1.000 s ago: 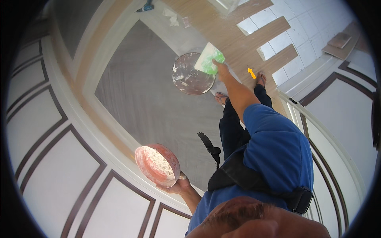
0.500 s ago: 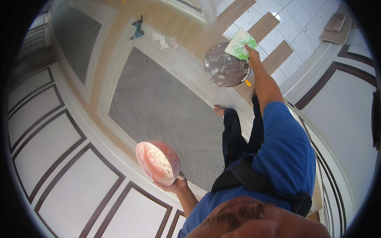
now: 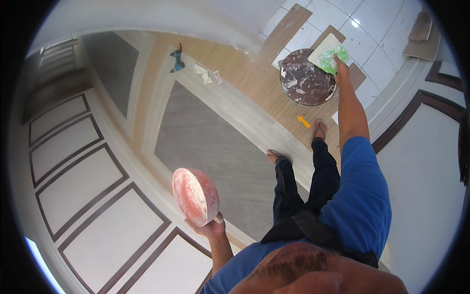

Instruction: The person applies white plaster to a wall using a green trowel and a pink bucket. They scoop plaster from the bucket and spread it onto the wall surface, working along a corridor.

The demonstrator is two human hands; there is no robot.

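My left hand (image 3: 209, 227) supports a pinkish-red bowl (image 3: 205, 193) from below, fingers curled around its underside. The bowl is tilted on its side, and pale, powdery or pasty white stuff coats its inside. Out to the front right, my right hand (image 3: 341, 68) grips a flat, squarish green-and-white spreader (image 3: 329, 53) at its green end. That spreader sits over the edge of a round dark-brown top (image 3: 306, 83) smeared with white; whether it touches the top I cannot tell.
A blue cordless drill (image 3: 177, 59) and crumpled white scraps (image 3: 202, 73) lie on the floor ahead. An orange arrow-shaped piece (image 3: 304, 121) lies near my right foot. Wood-look planks (image 3: 290, 25) rest on white tiles. Panelled walls (image 3: 78, 169) flank both sides.
The whole view has shifted, so floor items appear further right and lower. My right foot and the full orange arrow now show. Both hands keep their hold on the bowl and spreader.
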